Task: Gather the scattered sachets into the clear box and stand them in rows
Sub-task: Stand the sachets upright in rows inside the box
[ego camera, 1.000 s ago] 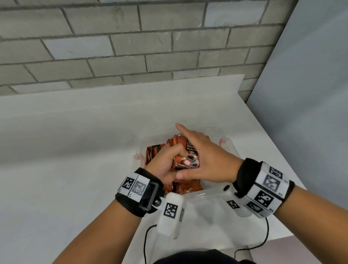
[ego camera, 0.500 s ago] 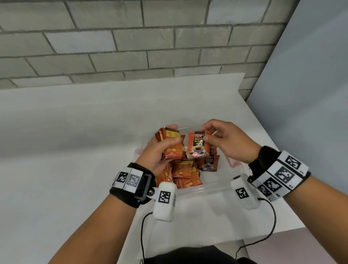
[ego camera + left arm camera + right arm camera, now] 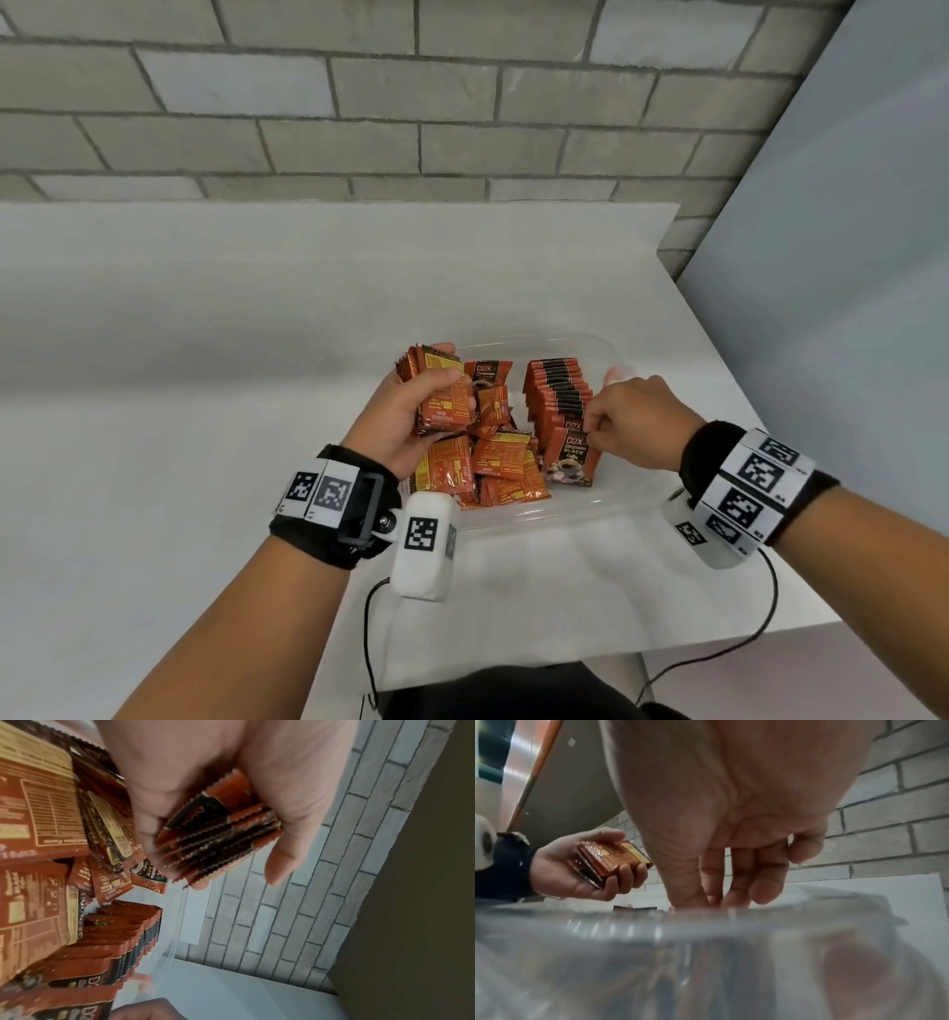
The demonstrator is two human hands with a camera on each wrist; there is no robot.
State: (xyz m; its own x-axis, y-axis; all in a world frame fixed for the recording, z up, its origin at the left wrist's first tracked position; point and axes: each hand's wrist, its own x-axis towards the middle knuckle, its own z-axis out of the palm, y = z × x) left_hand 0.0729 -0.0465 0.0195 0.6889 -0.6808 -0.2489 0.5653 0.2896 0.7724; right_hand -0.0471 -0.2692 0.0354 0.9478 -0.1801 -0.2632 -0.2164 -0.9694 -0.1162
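Orange sachet stack (image 3: 436,395) gripped in left hand (image 3: 405,416); right hand (image 3: 631,421) pinches front sachet (image 3: 570,457) of standing row (image 3: 557,390) in clear box (image 3: 606,506), loose sachets (image 3: 488,467) piled left.

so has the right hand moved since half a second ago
Yes. The right hand has dropped from above the clear box to its right side, pinching a sachet at the row's near end.

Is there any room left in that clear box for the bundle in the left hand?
Some. Bare floor shows at the far end of the clear box, between the loose sachets and the standing row. The near left is crowded. The right hand pinches the row's front sachet; the left hand grips its bundle.
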